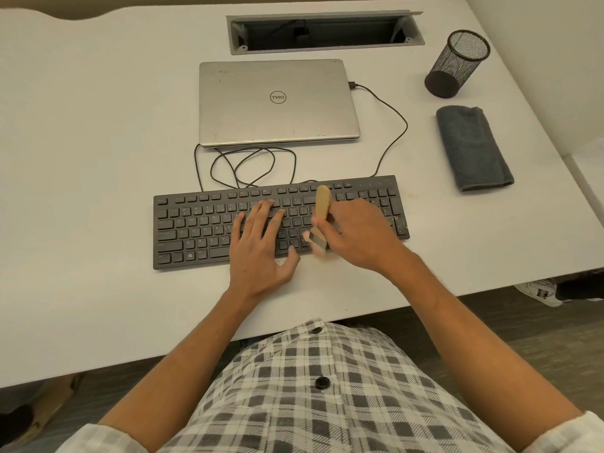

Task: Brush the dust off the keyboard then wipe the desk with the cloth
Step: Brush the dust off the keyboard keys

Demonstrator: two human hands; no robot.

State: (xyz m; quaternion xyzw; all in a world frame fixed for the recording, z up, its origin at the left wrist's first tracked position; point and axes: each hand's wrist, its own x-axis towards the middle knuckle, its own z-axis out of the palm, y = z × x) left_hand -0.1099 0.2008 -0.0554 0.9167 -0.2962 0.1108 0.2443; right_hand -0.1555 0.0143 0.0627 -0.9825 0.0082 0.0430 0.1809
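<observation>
On the surface point(98, 158) before us we find the keyboard point(196, 223) nearest, the laptop point(277, 103) behind it, the cloth point(472, 148) off to our right, and the pen cup point(457, 65) behind the cloth.

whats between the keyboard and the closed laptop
In the head view, only the loosely coiled black cable lies on the desk between the keyboard and the laptop.

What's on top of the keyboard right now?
On the keyboard, the left hand rests flat; the right hand grips a brush, bristles down. Debris specks at its right end. Keys beneath both hands are hidden.
</observation>
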